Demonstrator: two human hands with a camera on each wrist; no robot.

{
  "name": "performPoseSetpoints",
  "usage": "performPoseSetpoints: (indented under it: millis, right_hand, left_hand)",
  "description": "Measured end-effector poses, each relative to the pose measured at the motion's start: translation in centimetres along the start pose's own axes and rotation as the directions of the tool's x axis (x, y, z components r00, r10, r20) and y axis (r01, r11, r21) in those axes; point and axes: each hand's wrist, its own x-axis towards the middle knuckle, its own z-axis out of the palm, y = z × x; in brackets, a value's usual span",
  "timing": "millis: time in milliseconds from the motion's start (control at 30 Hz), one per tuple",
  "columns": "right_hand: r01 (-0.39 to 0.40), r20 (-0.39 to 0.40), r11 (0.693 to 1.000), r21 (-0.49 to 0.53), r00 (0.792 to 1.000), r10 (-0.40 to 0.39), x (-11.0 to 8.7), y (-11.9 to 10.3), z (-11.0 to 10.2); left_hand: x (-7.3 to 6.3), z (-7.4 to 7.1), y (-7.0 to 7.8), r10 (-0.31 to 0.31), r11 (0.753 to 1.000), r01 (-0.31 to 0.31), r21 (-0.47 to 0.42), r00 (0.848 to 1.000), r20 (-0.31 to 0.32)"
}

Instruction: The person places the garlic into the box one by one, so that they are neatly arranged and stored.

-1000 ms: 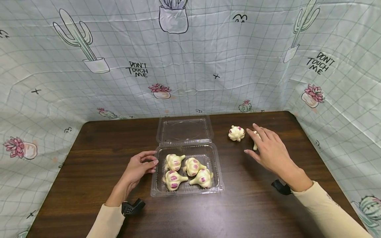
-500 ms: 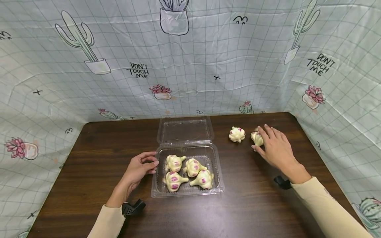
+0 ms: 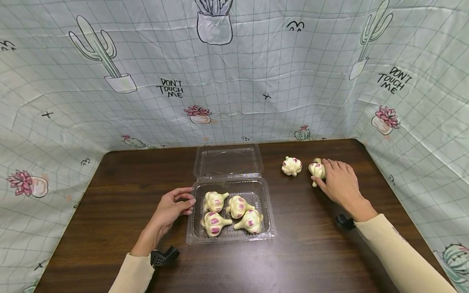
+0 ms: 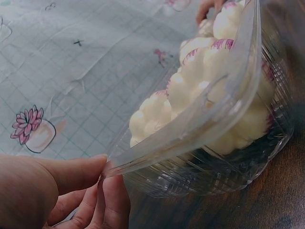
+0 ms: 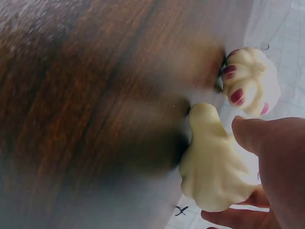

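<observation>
A clear plastic clamshell container (image 3: pixel 231 240) lies with its lid folded back on the table. Several garlic bulbs (image 3: pixel 215 223) with purple marks sit inside it. At its left edge my left hand (image 3: pixel 171 209) pinches the rim between thumb and fingers, as the left wrist view shows closely. To the right, my right hand (image 3: pixel 340 182) is around a garlic bulb (image 5: pixel 214 167) on the table, thumb by its neck and fingers at its far side. Part of that bulb is hidden by the hand. Another garlic bulb (image 3: pixel 292 166) rests just left of it.
The brown wooden table (image 3: pixel 128 195) is bordered by hanging fabric (image 3: pixel 234 81) printed with cacti, at the back and both sides. The open lid (image 3: pixel 229 161) reaches close to the table's back edge.
My right hand has shifted right, off the top of the garlic bulb, then lowered with its fingers closing about it. The left hand and container have stayed in place.
</observation>
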Motion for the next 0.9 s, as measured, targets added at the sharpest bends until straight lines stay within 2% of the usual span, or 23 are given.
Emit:
performPoseSetpoints:
  millis: [433, 667, 900]
  right_hand:
    - [-0.033, -0.014, 0.998, 0.055, 0.999, 0.034, 0.1, -0.1, 0.0]
    - [0.004, -0.127, 0.996, 0.089, 0.992, 0.007, -0.2, -0.5, -0.7]
    - [0.068, -0.225, 0.990, 0.127, 0.974, -0.038, -0.3, -1.9, -2.6]
  left_hand:
    - [0.0, 0.0, 0.1, 0.003, 1.000, -0.003, -0.002, 1.000, -0.001]
    - [0.0, 0.0, 0.1, 0.003, 1.000, -0.003, -0.001, 1.000, 0.004]
    - [0.1, 0.0, 0.0, 0.003, 1.000, -0.003, 0.002, 1.000, 0.005]
